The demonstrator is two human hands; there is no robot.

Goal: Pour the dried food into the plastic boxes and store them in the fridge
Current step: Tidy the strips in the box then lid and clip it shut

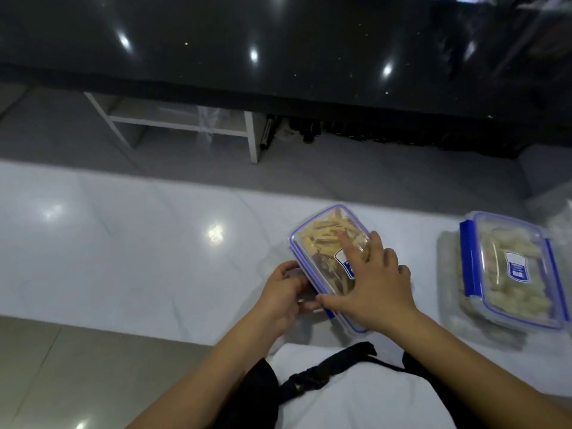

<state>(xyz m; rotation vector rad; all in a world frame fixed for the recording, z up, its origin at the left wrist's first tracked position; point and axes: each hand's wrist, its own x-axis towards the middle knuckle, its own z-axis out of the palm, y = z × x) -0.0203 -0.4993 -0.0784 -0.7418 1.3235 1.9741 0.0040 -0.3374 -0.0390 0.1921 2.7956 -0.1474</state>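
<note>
Roughly at lower centre of the frame, left hand (283, 294) curls its fingers around the blue side clip of the near plastic box (332, 267), gripping it on the box's left long edge; whether the clip is latched cannot be told. Right hand (376, 281) lies across the clear lid, fingers straight and spread, pressing down, holding nothing. Box sits on the white counter (123, 243), filled with yellow dried strips (325, 239), lid on. Risk, as judged: uneven pressing could pop the opposite lid edge, or the box could skid on the glossy counter while the clip is forced; a strip caught under the rim would stop the seal. Toward the right of the frame, a second box (510, 270) with pale dried pieces, lid on, resting on what looks like a clear bag, well apart from the first. Upper left, a white shelf frame (182, 126) under a dark worktop (278, 48). No fridge in view, so storing is not yet begun
</note>
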